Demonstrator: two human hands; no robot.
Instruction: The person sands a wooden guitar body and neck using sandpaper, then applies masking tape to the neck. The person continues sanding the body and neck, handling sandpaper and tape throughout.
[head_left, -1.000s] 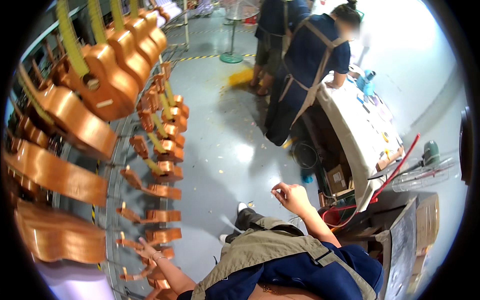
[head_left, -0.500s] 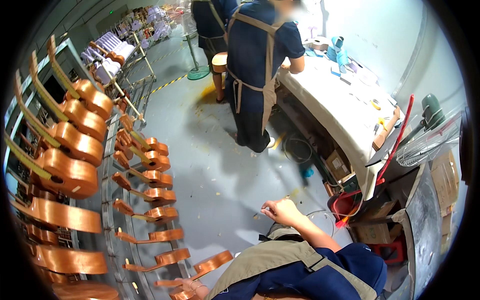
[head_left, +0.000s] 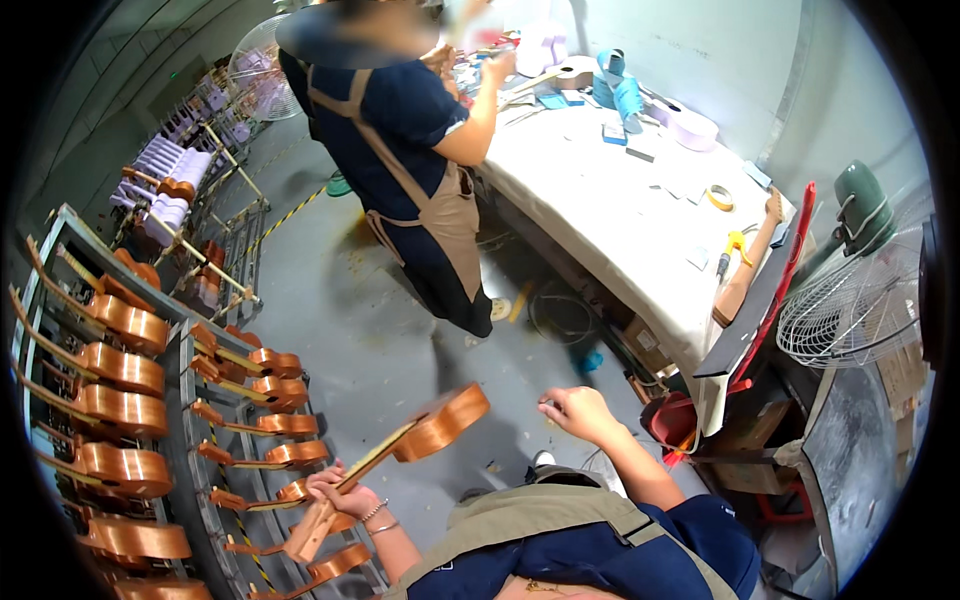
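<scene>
My left hand (head_left: 340, 492) is closed around the neck of a small wooden ukulele (head_left: 447, 425), near its headstock. The ukulele hangs in the air on a slant, its glossy brown body up and to the right, its headstock low by my wrist. My right hand (head_left: 580, 412) is held out in front of me with the fingers curled in, well apart from the ukulele. A small dark spot shows at its fingertips, and I cannot make out whether it is a held thing.
Racks on the left hold several ukuleles (head_left: 125, 465). A co-worker in an apron (head_left: 430, 230) stands at a white-covered table (head_left: 590, 230) bearing tape, a yellow-handled tool and ukulele parts. A wire fan (head_left: 850, 310) and a red bin (head_left: 670, 425) are at the right.
My left hand has brought the ukulele up and away from the rack, toward the middle. My right hand stays out in front, curled. The view has moved nearer the table and the co-worker.
</scene>
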